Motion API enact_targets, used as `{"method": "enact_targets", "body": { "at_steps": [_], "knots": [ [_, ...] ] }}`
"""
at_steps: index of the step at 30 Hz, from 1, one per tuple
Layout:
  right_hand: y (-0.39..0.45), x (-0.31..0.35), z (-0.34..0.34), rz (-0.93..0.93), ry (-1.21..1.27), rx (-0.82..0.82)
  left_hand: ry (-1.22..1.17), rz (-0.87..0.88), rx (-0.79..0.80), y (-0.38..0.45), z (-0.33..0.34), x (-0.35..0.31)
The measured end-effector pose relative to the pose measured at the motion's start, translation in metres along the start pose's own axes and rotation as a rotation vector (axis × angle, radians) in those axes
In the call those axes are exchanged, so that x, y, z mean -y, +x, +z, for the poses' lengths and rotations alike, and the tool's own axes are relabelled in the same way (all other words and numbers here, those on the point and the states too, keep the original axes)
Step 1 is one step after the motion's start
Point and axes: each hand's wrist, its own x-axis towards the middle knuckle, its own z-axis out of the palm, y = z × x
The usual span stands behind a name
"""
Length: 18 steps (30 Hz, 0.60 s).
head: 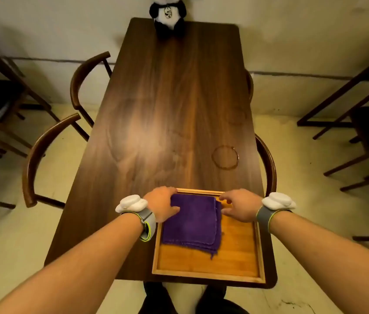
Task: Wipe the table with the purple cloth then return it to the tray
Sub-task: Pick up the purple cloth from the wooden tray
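A folded purple cloth [191, 222] lies in the far left part of a light wooden tray [235, 252] at the near right end of a dark wooden table [167, 109]. My left hand [162, 203] rests on the cloth's far left corner, thumb on the fabric and fingers curled over the tray's far rim. My right hand [239, 206] hovers at the cloth's far right corner with fingers slightly apart, holding nothing I can see. A ring-shaped wet mark [225, 157] sits on the table beyond the tray.
A panda plush toy [167, 15] sits at the table's far end. Curved-back chairs stand along the left side [43, 155] and the right side [267, 164]. Other dark tables and chairs stand at both room edges.
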Motion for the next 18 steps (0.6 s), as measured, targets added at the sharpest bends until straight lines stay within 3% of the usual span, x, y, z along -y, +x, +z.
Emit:
{"method": "enact_targets", "body": {
  "at_steps": [9,18],
  "knots": [
    [0.022,0.016,0.023,0.028,0.095,-0.144,0.095,-0.002,-0.085,0.016,0.013,0.003],
    [0.032,0.023,0.040,0.174,0.167,-0.232,0.113,-0.089,-0.109,0.026,0.016,0.006]
  ]
}}
